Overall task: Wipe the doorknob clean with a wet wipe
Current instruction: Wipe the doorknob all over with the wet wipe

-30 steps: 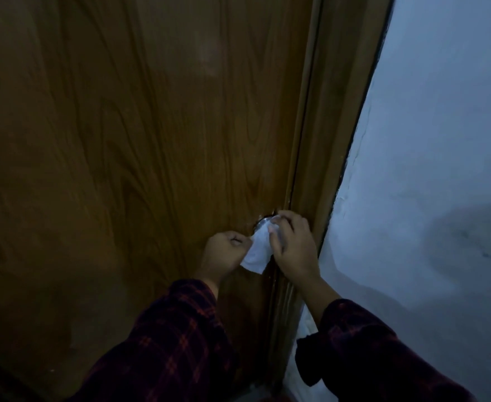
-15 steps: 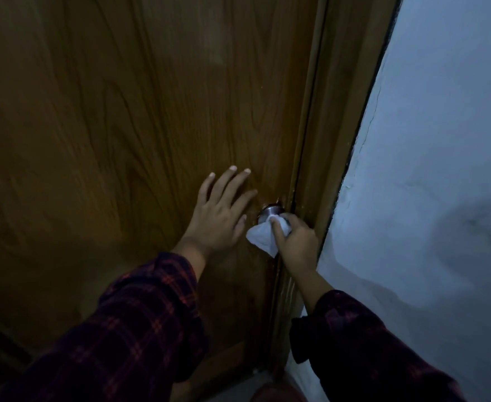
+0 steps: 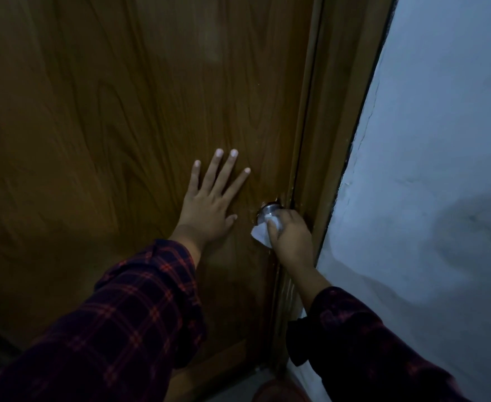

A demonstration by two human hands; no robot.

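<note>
A round silver doorknob sits at the right edge of a brown wooden door. My right hand is closed around a white wet wipe and presses it against the knob's front, covering its lower right part. A corner of the wipe hangs out to the left under my thumb. My left hand lies flat on the door just left of the knob, fingers spread, holding nothing. Both arms wear dark plaid sleeves.
The wooden door frame runs along the right of the door. A pale painted wall fills the right side. A strip of grey floor shows at the bottom. The light is dim.
My left hand let go of the wipe, opened and moved up to rest flat on the door. My right hand kept the wipe on the knob and shifted slightly around it.
</note>
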